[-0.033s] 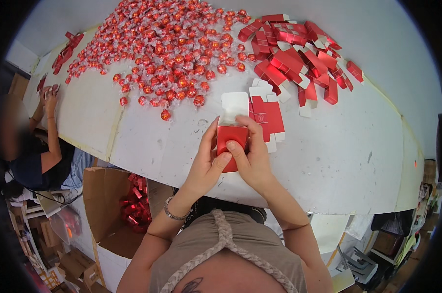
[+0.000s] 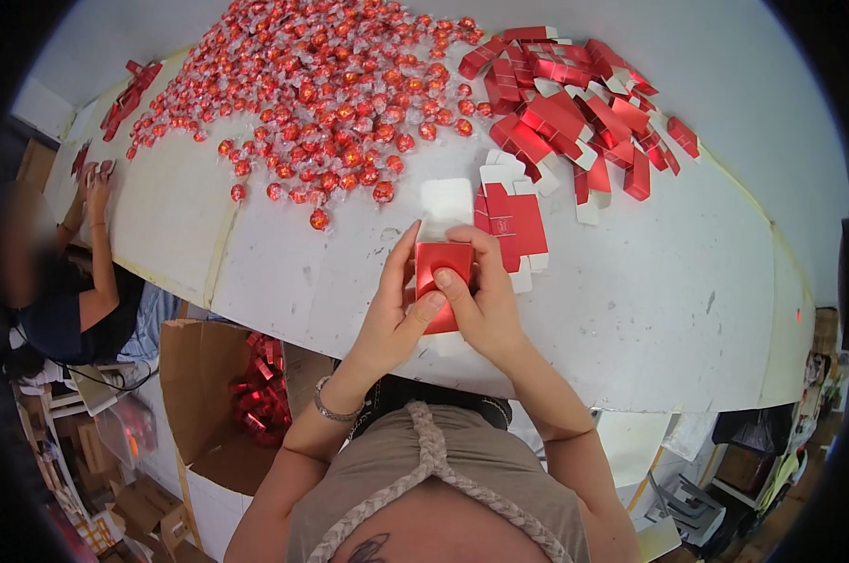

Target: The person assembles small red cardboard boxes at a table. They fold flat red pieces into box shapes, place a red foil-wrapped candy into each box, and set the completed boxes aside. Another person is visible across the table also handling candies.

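Between my two hands is a small red carton [image 2: 440,272], its white end flap standing up at the far end. My left hand [image 2: 394,296] is closed along the carton's left side, thumb on the front face. On the right side my right hand [image 2: 488,300] grips it too, with its thumb pressed on the front and its index finger bent over near the flap opening. What the carton holds inside is hidden. Just beyond my right hand lie flat, unfolded red carton blanks [image 2: 523,225] with white tabs.
A big heap of red-wrapped candies [image 2: 321,103] covers the far left of the white table [image 2: 631,310]. Folded red cartons [image 2: 565,113] are piled at the far right. A cardboard box [image 2: 195,403] holding red cartons stands below the edge. Another person's hands [image 2: 96,183] work at left.
My right index finger has curled slightly over the carton's far end, and the white flap has shifted a little to the left. Both hands keep hold of the carton.
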Demonstrator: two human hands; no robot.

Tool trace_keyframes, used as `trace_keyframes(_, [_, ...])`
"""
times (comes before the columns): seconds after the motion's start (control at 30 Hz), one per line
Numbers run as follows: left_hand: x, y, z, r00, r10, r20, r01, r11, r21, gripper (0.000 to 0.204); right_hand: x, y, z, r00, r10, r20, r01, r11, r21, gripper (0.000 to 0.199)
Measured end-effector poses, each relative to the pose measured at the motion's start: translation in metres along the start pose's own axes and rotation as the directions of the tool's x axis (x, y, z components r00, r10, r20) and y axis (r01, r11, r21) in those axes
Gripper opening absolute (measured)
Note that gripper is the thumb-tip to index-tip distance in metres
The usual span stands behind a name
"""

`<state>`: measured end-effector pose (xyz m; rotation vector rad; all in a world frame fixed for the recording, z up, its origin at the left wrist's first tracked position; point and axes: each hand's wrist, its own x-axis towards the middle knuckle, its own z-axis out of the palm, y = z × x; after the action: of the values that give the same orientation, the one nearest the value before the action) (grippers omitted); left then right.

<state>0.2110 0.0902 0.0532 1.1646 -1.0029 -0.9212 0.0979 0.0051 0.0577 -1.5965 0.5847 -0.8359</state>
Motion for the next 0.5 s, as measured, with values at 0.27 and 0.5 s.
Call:
trace_keyframes(0.27, [-0.008, 0.000, -0.005, 0.994, -0.100, 0.037, 0.098, 0.993, 0.060, 0.044, -0.002, 0.025, 0.010, 0.971, -0.133, -0.196, 0.161, 0.978, 0.131, 0.017])
trace_keyframes(0.5, [-0.013, 0.016, -0.012, 0.991, -0.134, -0.004, 0.133, 0.977, 0.169, 0.053, 0.012, -0.017, -0.016, 0.976, 0.199, 0.086, -0.215, 0.935, 0.283, 0.017])
